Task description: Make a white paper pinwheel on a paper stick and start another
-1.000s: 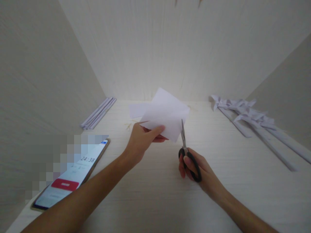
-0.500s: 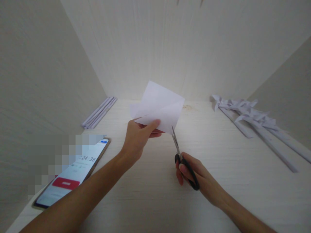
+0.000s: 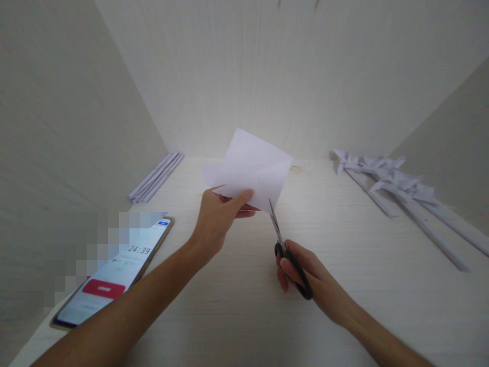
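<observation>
Inside a pale, wood-grain alcove with walls on three sides, a light desk [image 3: 237, 316] carries the work. The left hand [image 3: 219, 219] pinches a folded white paper sheet [image 3: 252, 171] by its near edge, thumb on top and fingers beneath, holding it lifted off the desk and tilted up toward the back wall. Just right of that grip, the right hand [image 3: 305, 275] is closed through the black handles of a pair of scissors [image 3: 284, 247], whose blades run up and slightly left, their tip touching the sheet's lower right corner; whether the blades are parted cannot be told. A smartphone [image 3: 114, 270] showing a timer lies at the near left, a bundle of rolled paper sticks [image 3: 156, 176] lies along the left wall, and folded paper pinwheels [image 3: 397, 186] lie at the far right.
</observation>
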### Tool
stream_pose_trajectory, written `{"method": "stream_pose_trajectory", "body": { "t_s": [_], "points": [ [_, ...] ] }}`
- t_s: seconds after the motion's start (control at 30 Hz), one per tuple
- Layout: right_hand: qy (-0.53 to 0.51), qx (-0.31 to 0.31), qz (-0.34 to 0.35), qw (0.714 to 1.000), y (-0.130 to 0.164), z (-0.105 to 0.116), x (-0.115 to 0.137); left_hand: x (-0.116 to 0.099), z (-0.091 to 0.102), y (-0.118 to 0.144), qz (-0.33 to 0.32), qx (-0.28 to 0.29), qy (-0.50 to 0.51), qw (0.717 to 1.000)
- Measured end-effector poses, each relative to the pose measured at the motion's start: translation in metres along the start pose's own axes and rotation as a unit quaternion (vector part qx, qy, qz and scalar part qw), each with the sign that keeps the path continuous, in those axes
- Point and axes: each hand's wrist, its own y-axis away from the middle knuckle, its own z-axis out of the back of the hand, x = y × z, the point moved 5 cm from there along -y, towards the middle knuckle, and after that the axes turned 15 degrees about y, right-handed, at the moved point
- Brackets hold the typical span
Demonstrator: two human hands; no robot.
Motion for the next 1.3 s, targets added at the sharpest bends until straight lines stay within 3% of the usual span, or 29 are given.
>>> {"method": "stream_pose_trajectory", "body": {
  "t_s": [1.3],
  "points": [
    [0.025, -0.008, -0.016, 1.000, 0.0005, -0.0011, -0.0024, -0.0030, -0.0021, -0.0010, 0.006, 0.029, -0.038, 0.999]
  ]
}}
